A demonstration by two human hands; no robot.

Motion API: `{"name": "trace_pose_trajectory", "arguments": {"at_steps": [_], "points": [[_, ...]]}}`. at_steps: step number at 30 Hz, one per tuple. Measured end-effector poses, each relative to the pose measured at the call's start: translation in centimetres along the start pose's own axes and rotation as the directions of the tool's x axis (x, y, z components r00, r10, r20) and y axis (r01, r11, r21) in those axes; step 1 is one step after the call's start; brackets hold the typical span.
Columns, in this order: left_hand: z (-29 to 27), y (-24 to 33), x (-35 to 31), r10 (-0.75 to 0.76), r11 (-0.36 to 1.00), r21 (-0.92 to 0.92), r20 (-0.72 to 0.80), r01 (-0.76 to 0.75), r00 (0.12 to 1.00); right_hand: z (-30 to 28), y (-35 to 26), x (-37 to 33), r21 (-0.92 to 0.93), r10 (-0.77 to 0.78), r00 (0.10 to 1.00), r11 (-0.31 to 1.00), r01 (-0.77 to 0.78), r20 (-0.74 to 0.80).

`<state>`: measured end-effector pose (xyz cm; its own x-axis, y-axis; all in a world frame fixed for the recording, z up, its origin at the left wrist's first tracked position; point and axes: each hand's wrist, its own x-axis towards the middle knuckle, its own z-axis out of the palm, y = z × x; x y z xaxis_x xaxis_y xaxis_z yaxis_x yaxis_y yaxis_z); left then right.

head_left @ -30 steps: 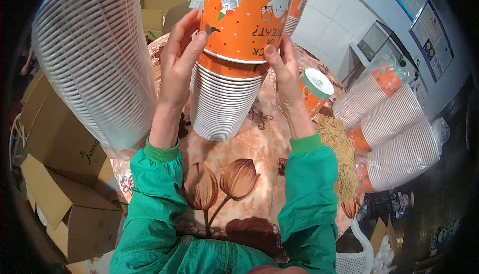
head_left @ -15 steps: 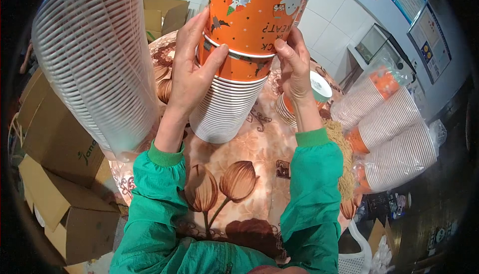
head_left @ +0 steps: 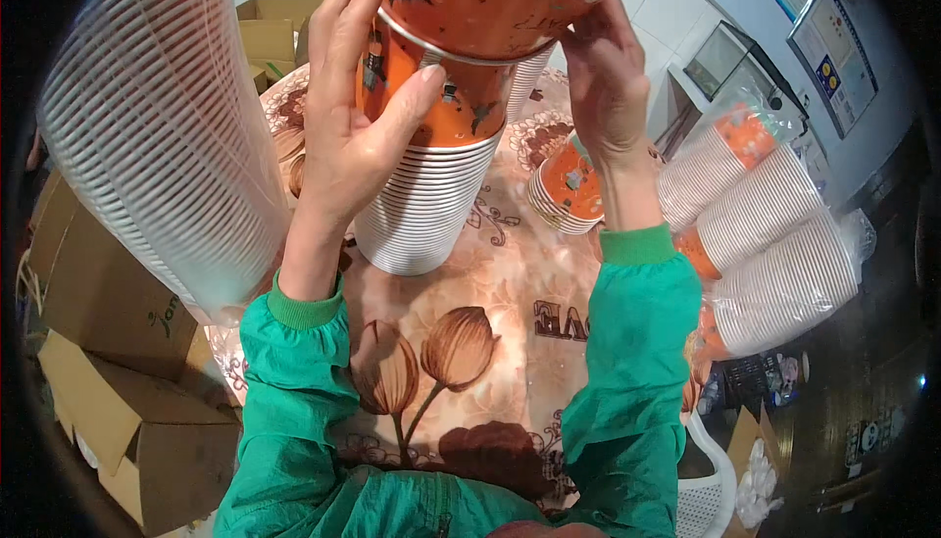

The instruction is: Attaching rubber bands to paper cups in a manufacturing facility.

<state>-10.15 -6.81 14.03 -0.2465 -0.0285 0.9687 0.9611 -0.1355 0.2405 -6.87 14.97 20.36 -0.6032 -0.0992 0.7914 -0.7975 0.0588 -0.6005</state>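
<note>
A tall nested stack of paper tubs [head_left: 421,215] with white rims stands upside down on the table; its top tub shows an orange printed wall. Above it is another orange paper tub [head_left: 470,9], tilted and partly cut off by the upper edge, its white rim over the stack's top. My left hand [head_left: 343,136] is closed round the left side, fingers along the upper tub and thumb near the wall below. My right hand [head_left: 610,87] grips the upper tub's right side, its fingers partly hidden. A short stack of orange tubs [head_left: 570,185] sits near my right wrist.
A tall plastic-wrapped stack of white-rimmed tubs [head_left: 157,126] rises at the left. Bagged tub stacks [head_left: 784,283] lie at the right. Open cardboard boxes [head_left: 147,411] stand below left. A flowered cloth [head_left: 510,371] covers the table; a white chair [head_left: 711,499] shows at lower right.
The upper tub has moved up and tilted, baring more of the orange wall below. Both hands have shifted with it, the right outward. The short stack at the right shows more fully.
</note>
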Motion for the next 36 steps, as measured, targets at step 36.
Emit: {"name": "trace_pose_trajectory", "arguments": {"at_steps": [36], "points": [[8.9,3.1,-12.1,-0.401,0.103,-0.413,0.815,0.905,0.418,-4.3,-3.1,-32.6,0.688,0.74,0.408,0.662,-0.298,-0.535]]}}
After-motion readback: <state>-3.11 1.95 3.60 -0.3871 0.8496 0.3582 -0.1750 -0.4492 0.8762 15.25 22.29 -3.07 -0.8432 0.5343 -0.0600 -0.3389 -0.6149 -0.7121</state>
